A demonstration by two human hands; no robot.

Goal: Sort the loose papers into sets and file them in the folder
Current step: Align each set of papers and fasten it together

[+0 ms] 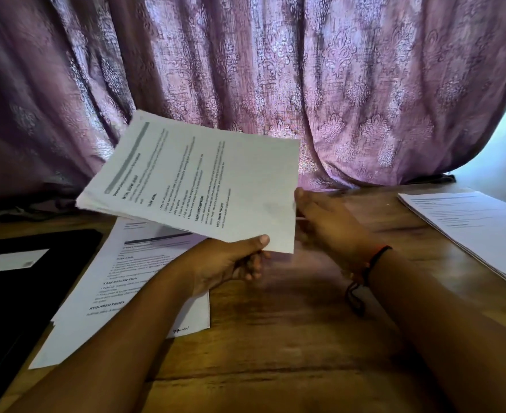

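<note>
Head view: holds a stack of papers [198, 180] up in the air over the wooden table [275, 353], pinched at its near corner by the left hand [230, 260], thumb on top and fingers curled under. Touches the right edge of that stack with the thumb of the right hand [329, 225], but too blurry to tell if those fingers grip or lie flat. Down on the table lie a second pile of papers [120, 293] near left, partly under the left arm and just beside a black folder [22, 308] with a white label [13, 260], and a third pile [469, 231] far right, with a purple curtain [275, 70] behind.
</note>
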